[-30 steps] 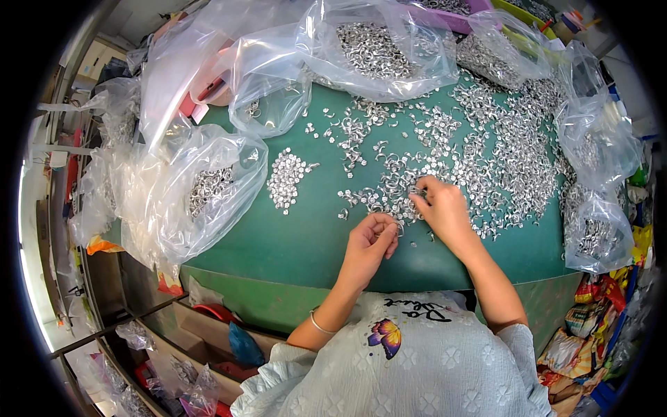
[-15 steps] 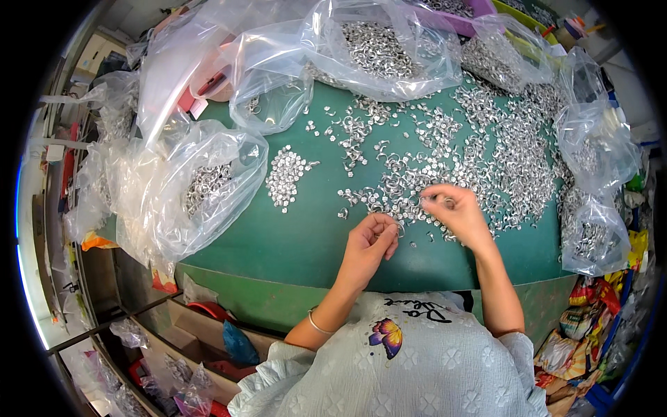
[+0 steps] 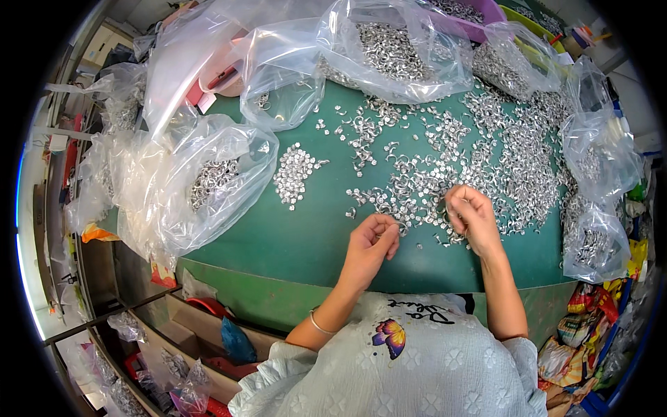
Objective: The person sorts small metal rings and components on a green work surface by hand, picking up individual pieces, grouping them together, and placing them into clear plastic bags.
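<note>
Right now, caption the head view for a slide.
Left hand and right hand by silvery metal pieces scattered across a green tabletop.

1. Small silver-coloured metal pieces (image 3: pixel 526 170) are scattered over the green surface (image 3: pixel 292 247), most densely at the right.
2. A compact cluster (image 3: pixel 295 174) is set apart, beside an open clear bag (image 3: pixel 174 222).
3. The left hand (image 3: pixel 374 244) is held curled near the pieces; its contents are hidden.
4. The right hand (image 3: pixel 474 217) is positioned above them, fingers bent.
5. A purple bin (image 3: pixel 484 31) is placed at the far edge.
</note>
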### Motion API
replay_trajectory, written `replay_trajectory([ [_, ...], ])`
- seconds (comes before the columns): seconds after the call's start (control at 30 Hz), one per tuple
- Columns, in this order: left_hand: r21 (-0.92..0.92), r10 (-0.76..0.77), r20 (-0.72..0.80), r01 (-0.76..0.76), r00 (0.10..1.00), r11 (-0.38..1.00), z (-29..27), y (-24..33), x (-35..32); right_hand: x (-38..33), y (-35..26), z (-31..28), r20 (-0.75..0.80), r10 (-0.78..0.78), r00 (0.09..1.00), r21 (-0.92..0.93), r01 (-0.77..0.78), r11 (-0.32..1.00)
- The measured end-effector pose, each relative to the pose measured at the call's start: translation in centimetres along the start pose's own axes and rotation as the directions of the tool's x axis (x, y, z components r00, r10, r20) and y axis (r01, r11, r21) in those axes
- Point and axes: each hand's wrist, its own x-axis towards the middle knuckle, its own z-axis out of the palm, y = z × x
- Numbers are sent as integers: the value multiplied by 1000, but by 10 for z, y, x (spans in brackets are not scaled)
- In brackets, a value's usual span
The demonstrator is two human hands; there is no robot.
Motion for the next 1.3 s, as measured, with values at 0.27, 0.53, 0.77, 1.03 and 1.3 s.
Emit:
replay_trajectory([
  [0.27, 95, 120, -60, -114, 991, 989, 25, -1, 0, -4, 3, 35, 246, 317, 916, 453, -398, 798],
  [0.53, 916, 568, -16, -215, 823, 338, -2, 5, 12, 13, 13, 32, 112, 140, 984, 120, -153, 981],
  [0.77, 959, 567, 116, -241, 816, 150, -7, 6, 23, 31, 20, 55, 304, -424, 853, -885, 417, 206],
  [1.03, 950, 524, 85, -228, 847, 215, -7, 12, 18, 29, 15, 5, 116, 92, 989, 393, -131, 910],
  [1.3, 961, 545, 138, -244, 827, 128, -5, 9, 21, 41, 8, 28, 1, -99, 995, -417, 90, 905],
])
